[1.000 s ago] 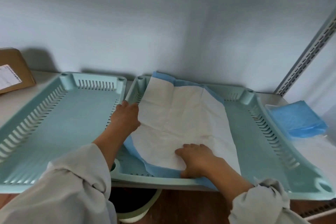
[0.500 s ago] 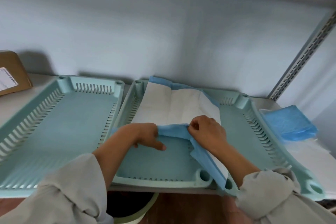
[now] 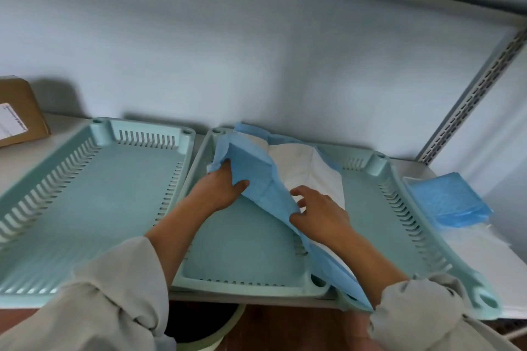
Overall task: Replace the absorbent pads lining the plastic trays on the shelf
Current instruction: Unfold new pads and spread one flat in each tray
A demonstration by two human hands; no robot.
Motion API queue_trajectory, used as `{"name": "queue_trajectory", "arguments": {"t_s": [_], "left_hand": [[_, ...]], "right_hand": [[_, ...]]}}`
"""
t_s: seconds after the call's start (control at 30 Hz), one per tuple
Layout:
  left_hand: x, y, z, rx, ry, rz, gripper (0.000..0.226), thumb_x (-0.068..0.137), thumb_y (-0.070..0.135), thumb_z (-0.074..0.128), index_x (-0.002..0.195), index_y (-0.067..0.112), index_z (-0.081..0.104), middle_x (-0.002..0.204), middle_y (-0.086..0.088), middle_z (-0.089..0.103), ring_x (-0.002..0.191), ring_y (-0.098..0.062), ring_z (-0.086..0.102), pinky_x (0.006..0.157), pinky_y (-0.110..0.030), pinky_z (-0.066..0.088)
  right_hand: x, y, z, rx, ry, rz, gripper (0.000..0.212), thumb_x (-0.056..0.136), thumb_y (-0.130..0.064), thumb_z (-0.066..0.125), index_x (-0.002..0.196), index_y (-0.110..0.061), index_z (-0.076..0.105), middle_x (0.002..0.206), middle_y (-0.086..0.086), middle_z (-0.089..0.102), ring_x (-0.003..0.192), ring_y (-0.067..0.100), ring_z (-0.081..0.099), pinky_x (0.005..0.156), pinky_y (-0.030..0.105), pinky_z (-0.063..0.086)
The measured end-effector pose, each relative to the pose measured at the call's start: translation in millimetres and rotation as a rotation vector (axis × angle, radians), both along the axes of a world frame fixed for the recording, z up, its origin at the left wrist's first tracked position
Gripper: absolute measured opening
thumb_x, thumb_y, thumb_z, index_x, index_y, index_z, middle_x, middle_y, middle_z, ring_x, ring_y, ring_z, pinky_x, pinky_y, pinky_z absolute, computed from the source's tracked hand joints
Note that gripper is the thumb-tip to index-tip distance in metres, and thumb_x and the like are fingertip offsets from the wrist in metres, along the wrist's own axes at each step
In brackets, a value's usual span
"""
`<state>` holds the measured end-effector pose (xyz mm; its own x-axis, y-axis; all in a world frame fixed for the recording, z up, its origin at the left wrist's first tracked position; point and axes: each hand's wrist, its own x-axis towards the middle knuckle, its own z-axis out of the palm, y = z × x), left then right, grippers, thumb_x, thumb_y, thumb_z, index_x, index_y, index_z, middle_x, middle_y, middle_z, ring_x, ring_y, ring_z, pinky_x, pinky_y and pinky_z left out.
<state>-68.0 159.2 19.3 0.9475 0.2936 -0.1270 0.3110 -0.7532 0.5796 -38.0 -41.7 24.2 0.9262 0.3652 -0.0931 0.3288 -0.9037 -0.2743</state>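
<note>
Pale wall behind a white shelf [image 3: 470,251] with teal trays. The pad [image 3: 256,177] was half folded up in the middle tray [image 3: 242,265]; left hand [image 3: 219,188] pinched its blue fold, right hand [image 3: 319,211] lay loose-fingered on it. Its trailing edge looked likely to snag on the tray's front corner.

box [image 3: 20,111] far left | trays [image 3: 94,194] centre | pad stack [image 3: 447,198] right

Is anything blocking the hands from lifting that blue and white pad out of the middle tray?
Nothing visible blocks it. The left hand already grips the folded-over absorbent pad, the right hand touches its edge, and the space above the middle tray is open. Part of the pad drapes over the tray's right wall.
</note>
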Motion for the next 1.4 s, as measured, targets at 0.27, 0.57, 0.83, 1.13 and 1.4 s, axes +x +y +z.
{"name": "queue_trajectory", "arguments": {"t_s": [0.27,0.57,0.83,1.13,1.4], "left_hand": [[-5,-25,8,-0.965,0.191,0.021,0.070,0.078,0.052,0.067,0.129,0.014,0.038,0.126,-0.011,0.049,0.122,-0.030,0.051,0.081,-0.042,0.057],[0,14,-22,-0.695,0.009,0.344,0.031,0.090,-0.003,0.047,0.119,0.005,0.041,0.112,-0.018,0.054,0.108,-0.034,0.053,0.090,-0.045,0.050],[-12,40,-11,0.198,0.205,0.148,0.031,0.092,0.047,0.051,0.083,0.017,0.046,0.070,0.001,0.064,0.054,-0.013,0.063,0.075,-0.032,0.058],[7,28,-10,-0.051,-0.050,0.184,0.029,0.096,0.020,0.049,0.117,0.000,0.051,0.093,-0.012,0.059,0.085,-0.026,0.059,0.077,-0.032,0.050],[29,-3,-7,-0.084,-0.133,0.213,0.080,0.093,0.040,0.052,0.152,0.017,0.003,0.158,-0.015,0.008,0.145,-0.033,0.015,0.114,-0.046,0.022]], "right_hand": [[-15,36,-3,0.154,-0.122,0.064,0.026,0.088,-0.016,0.048,0.062,-0.020,0.048,0.076,0.007,0.058,0.075,0.025,0.055,0.061,0.028,0.031],[-7,49,11,0.279,0.212,0.240,0.032,0.090,-0.015,0.058,0.121,-0.018,0.064,0.121,0.002,0.066,0.109,0.015,0.062,0.099,0.031,0.048],[38,19,-1,-0.341,-0.039,0.192,0.054,0.098,-0.010,0.039,0.147,-0.029,0.029,0.157,0.001,0.021,0.142,0.022,0.023,0.115,0.036,0.023],[56,-8,-2,-0.368,-0.473,0.105,0.017,0.087,-0.014,0.053,0.091,-0.019,0.069,0.089,0.003,0.070,0.084,0.022,0.062,0.069,0.025,0.030],[36,-18,0,-0.108,-0.252,0.061,0.025,0.095,-0.033,0.044,0.108,-0.026,0.064,0.110,-0.004,0.064,0.099,0.019,0.060,0.076,0.031,0.047]]}}
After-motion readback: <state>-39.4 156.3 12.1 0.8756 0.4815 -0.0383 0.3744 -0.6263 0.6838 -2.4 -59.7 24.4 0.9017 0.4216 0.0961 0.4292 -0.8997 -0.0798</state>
